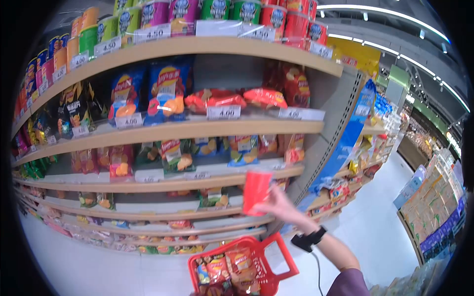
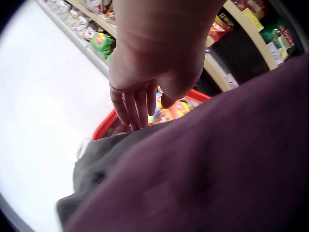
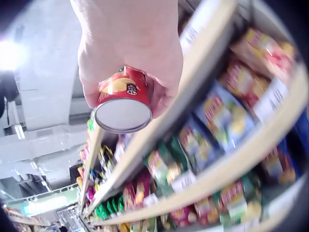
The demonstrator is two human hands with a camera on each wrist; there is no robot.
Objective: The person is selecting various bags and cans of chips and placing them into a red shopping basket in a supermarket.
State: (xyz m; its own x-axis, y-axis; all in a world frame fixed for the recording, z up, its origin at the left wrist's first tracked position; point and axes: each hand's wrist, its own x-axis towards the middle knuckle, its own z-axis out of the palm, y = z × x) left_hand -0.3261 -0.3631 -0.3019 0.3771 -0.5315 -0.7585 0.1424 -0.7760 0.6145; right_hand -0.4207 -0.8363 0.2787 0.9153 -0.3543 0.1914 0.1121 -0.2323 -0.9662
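Observation:
In the head view my right hand (image 1: 275, 204) grips a red chip can (image 1: 256, 192) in front of the lower shelves. The right wrist view shows my right hand (image 3: 130, 53) with fingers and thumb round the can (image 3: 124, 94), its pale round metal end facing the camera. Below it stands a red shopping basket (image 1: 195, 264) holding several chip bags (image 1: 217, 269). In the left wrist view my left hand (image 2: 145, 87) hangs loosely with nothing in it, over the basket's rim (image 2: 104, 126). The head view does not show the left hand.
Shelves (image 1: 207, 129) of chip bags (image 1: 170, 89) curve along the front and left, with chip cans (image 1: 215, 11) on the top board. Two red bags (image 1: 215, 100) lie flat on one shelf. At right are an aisle floor (image 1: 360, 212) and a stacked display (image 1: 434, 207).

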